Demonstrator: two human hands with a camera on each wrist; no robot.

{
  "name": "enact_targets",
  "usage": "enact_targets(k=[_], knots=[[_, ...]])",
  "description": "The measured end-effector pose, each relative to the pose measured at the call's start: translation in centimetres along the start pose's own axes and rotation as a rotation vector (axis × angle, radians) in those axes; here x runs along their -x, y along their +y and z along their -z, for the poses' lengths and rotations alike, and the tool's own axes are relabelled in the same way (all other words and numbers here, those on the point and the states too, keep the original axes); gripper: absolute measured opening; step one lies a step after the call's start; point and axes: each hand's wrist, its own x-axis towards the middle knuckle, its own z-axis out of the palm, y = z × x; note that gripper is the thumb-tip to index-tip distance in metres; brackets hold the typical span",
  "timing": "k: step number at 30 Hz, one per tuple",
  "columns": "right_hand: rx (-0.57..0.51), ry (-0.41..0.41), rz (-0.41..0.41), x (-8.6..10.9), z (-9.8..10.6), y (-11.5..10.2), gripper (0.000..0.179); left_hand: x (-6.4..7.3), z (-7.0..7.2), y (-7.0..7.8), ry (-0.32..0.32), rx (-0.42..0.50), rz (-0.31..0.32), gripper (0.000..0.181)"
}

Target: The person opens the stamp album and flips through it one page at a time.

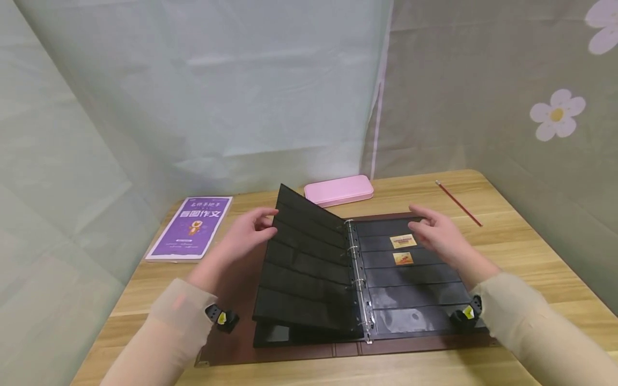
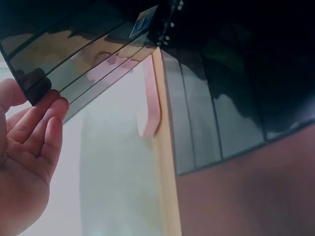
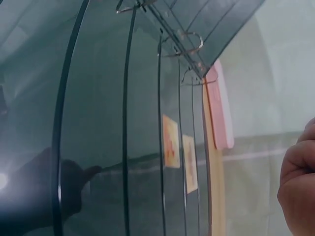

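Note:
A stamp album (image 1: 285,354) with a dark brown cover lies spread out, its black pocket pages held by metal rings (image 1: 358,282). My left hand (image 1: 248,228) pinches the outer edge of a raised black page (image 1: 304,262), thumb on one side and fingers on the other in the left wrist view. More black pages lean beneath it. My right hand (image 1: 439,236) hovers over the flat right page (image 1: 410,295), index finger extended, holding nothing. Two small stamps (image 1: 403,241) sit in that page's upper pockets, near the right fingertips.
Behind the album lies a pink pencil case (image 1: 339,190). A purple booklet (image 1: 190,228) is at the table's left, and a red pencil (image 1: 458,203) at the right. Cloth walls (image 1: 270,91) enclose the wooden table (image 1: 512,252) at its back and sides.

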Motion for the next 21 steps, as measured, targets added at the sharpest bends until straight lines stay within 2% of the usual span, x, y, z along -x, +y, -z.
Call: enact_targets(k=[6,10,15,21], knots=[[0.084,0.029,0.011,0.3,0.8,0.8,0.059,0.6,0.0,-1.3,-0.001,-0.009,0.009,0.043],[0.174,0.037,-0.018,0.5,1.4,1.4,0.060,0.9,-0.1,-2.2,-0.013,-0.024,0.032,0.043],[0.301,0.047,-0.055,0.6,2.2,2.3,0.065,1.5,-0.5,-3.4,-0.045,-0.067,0.087,0.044],[0.443,0.046,-0.018,0.7,3.0,3.6,0.062,2.1,-1.0,-4.8,-0.081,-0.088,0.150,0.045]])
